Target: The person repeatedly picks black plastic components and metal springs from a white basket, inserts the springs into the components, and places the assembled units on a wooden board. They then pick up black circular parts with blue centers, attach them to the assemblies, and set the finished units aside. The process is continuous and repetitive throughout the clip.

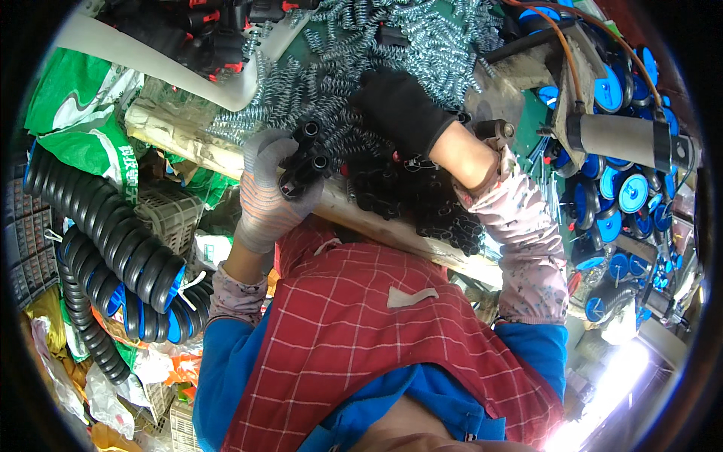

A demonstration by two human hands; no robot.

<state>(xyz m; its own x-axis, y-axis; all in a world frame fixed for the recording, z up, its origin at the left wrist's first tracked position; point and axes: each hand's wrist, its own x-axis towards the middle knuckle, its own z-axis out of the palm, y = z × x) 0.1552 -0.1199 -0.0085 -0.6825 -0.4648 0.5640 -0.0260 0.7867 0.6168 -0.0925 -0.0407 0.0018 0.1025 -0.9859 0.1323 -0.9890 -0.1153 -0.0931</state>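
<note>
Two gloved hands at a bench heaped with small parts, seen from above. The left hand, in a grey knit glove with orange-tinged stripes (267,188), is closed around two short, hollow black plastic cylinders (320,162), gripped side by side above the pale, worn wooden front rail (181,143) of the bench. The long axis of the lower cylinder slants from lower left to upper right, so that its ringed mouth faces away from the palm, toward the far side; the mouth of the upper one also faces up and outward. Beyond these mouths lies a broad heap of loose, silvery coiled metal springs (444,45), their axes pointing in many directions. The right hand, in a plain black glove (403,109), is the nearer to the heap: its fingers bend down at its near edge, with springs ahead of them and to their left, between the two hands. The fingertips are hidden, and whether they pinch a spring cannot be told. The cylinders look dark and smooth, with a paler ring inside each mouth; the springs are bright, slender and evenly wound. Below the right wrist lies a pile of small black plastic parts (448,226).
</note>
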